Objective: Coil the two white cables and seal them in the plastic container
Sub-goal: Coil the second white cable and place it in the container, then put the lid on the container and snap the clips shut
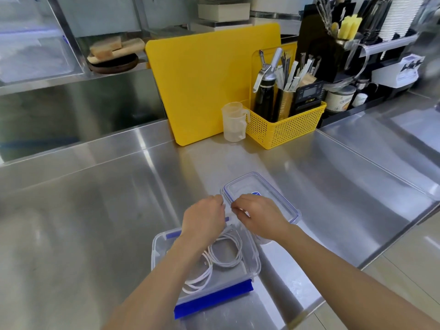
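A clear plastic container with blue clip flaps stands at the counter's near edge. The white cables lie coiled inside it. Just beyond it lies the clear lid, flat, with a blue rim and a small blue sticker. My left hand reaches over the container, and its curled fingers meet the lid's near left corner. My right hand lies on the lid's near edge with the fingers pinched there. Both hands hide that edge, and my left forearm covers part of the cables.
At the back, a yellow cutting board leans on the wall, with a clear measuring jug and a yellow basket of tools beside it. The steel counter ends in an edge at the right, above a tiled floor.
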Available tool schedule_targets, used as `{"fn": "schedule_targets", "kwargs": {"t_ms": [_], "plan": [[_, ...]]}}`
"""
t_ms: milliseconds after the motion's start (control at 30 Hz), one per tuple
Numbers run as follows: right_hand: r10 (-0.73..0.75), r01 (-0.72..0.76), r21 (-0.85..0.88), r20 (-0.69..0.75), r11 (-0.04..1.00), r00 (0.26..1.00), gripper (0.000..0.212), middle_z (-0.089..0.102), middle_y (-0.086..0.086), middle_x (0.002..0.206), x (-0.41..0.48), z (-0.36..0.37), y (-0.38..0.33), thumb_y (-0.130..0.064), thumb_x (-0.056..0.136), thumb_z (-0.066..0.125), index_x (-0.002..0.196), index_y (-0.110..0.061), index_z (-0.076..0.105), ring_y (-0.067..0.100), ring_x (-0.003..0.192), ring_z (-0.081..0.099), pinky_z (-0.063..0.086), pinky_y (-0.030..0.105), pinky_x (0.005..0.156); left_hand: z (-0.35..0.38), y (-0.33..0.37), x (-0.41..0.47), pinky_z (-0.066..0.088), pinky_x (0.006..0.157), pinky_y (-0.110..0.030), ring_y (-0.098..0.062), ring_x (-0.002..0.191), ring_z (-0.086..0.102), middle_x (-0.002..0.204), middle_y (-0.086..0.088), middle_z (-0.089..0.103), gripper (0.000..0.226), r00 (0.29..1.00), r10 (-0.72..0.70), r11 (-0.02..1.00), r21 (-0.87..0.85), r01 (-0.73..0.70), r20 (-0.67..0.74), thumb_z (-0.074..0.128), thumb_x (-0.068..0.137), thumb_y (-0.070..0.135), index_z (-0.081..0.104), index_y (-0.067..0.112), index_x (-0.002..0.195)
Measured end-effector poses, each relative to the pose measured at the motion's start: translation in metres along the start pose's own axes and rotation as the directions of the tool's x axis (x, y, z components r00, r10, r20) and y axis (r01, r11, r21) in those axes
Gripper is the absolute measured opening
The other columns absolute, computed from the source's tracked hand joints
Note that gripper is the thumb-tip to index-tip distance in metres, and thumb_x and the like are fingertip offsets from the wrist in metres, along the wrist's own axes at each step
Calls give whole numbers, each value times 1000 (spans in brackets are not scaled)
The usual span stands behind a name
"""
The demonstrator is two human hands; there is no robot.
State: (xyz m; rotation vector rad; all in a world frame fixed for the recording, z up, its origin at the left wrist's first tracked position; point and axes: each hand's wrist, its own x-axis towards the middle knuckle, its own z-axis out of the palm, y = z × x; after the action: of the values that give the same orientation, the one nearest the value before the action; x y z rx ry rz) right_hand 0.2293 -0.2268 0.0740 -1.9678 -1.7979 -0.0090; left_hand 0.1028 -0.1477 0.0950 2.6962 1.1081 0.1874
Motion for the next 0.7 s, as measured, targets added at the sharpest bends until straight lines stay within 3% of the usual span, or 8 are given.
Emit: {"fn": "schedule_targets", "kwargs": {"t_ms": [67, 233, 333, 433, 533, 600, 633, 700], "plan": [[48, -48, -22, -14, 999, 999, 22, 67, 10, 68, 2, -1, 14, -22, 80, 47, 78, -10, 65, 32, 62, 62, 51, 36, 51, 4, 4, 12, 43, 85, -36, -29, 111, 54, 118, -10, 59, 30, 1000, -2, 999, -38, 2, -7, 37, 96, 26, 54, 11, 116], [202, -203, -69, -25, 977, 979, 32, 72, 11, 93, -7, -3, 48, -25, 77, 59, 104, -9, 65, 33, 81, 67, 52, 39, 69, 26, 19, 42, 35, 99, -39, -33, 125, 43, 134, -15, 49, 51, 983, -61, 996, -61, 72, 173, 42, 94, 40, 39, 8, 133], [372, -363, -103, 79, 926, 925, 52, 49, 10, 136, -15, -4, 64, -33, 89, 52, 135, -13, 38, 28, 123, 46, 35, 41, 96, 44, 22, 60, 35, 102, -40, -34, 130, 42, 144, -15, 43, 67, 922, -176, 973, -81, 216, 344, 41, 90, 50, 32, 7, 139], [578, -564, -127, 219, 816, 786, 66, 24, 10, 152, -22, 0, 82, -44, 91, 44, 143, -17, 14, 26, 139, 22, 21, 43, 109, 53, 27, 73, 39, 104, -38, -31, 126, 49, 142, -13, 48, 63, 818, -166, 965, -82, 250, 551, 37, 91, 51, 42, 9, 137], [686, -707, -60, 310, 705, 658, 71, 26, 11, 150, -25, 5, 92, -45, 89, 46, 143, -16, 9, 29, 137, 23, 21, 48, 109, 43, 41, 79, 47, 87, -29, -26, 111, 61, 123, -11, 64, 52, 713, -153, 967, -46, 252, 684, 32, 97, 44, 55, 5, 121], [709, -751, -10, 339, 660, 618, 71, 34, 10, 146, -23, 7, 93, -42, 87, 51, 141, -14, 15, 29, 133, 30, 24, 48, 106, 38, 51, 83, 43, 62, -17, -12, 83, 69, 102, -4, 66, 39, 718, -142, 939, -137, 315, 681, 35, 98, 37, 51, 5, 114], [723, -773, 27, 336, 633, 604, 70, 36, 9, 145, -20, 7, 92, -41, 86, 53, 141, -15, 18, 30, 131, 33, 25, 48, 106, 38, 54, 86, 36, 53, -13, -9, 64, 65, 88, 1, 60, 43, 742, -157, 887, -237, 396, 652, 38, 98, 35, 49, 3, 124], [766, -824, 119, 316, 554, 560, 67, 40, 10, 142, -12, 6, 89, -41, 84, 57, 138, -18, 25, 31, 129, 37, 27, 46, 104, 37, 55, 94, 38, 52, -23, -18, 61, 54, 92, -4, 59, 48, 739, -220, 697, -427, 576, 637, 46, 95, 32, 43, -1, 131]]}}
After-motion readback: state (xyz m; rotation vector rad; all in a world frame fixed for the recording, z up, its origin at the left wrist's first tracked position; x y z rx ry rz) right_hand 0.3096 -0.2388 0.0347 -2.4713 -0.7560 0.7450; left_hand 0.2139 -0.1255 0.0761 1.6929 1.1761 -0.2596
